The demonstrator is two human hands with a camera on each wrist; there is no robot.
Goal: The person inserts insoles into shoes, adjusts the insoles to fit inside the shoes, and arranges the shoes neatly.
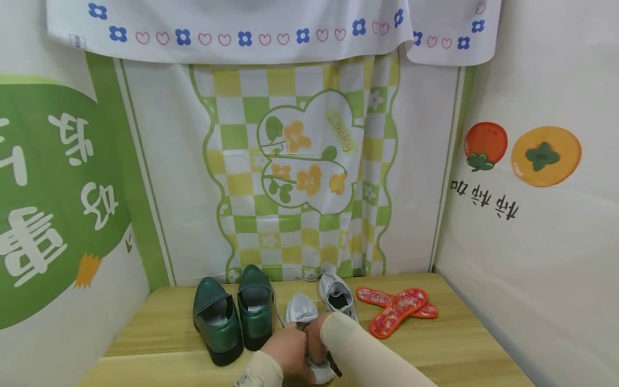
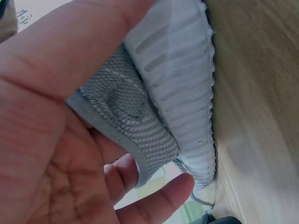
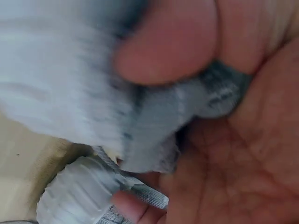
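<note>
Both hands are on a grey-white knit sneaker [image 1: 301, 309] that stands on the wooden table. My left hand [image 1: 289, 348] grips it from the left; in the left wrist view the thumb lies over its ribbed white sole [image 2: 184, 93] and the fingers reach behind the grey knit collar [image 2: 126, 107]. From the right, my right hand [image 1: 316, 337] pinches the shoe's grey upper [image 3: 159, 121] under the thumb. A dark strip [image 1: 333, 364] shows beside the heel. The hands hide the shoe's opening. The matching sneaker [image 1: 335, 290] sits just behind, its laces loose.
Two green loafers [image 1: 217, 317] stand to the left. Two red-edged patterned insoles [image 1: 398, 313] lie crossed on the right. The wooden table [image 1: 450, 344] meets printed cloth walls, with a checkered cloth [image 1: 309, 226] hanging at the back.
</note>
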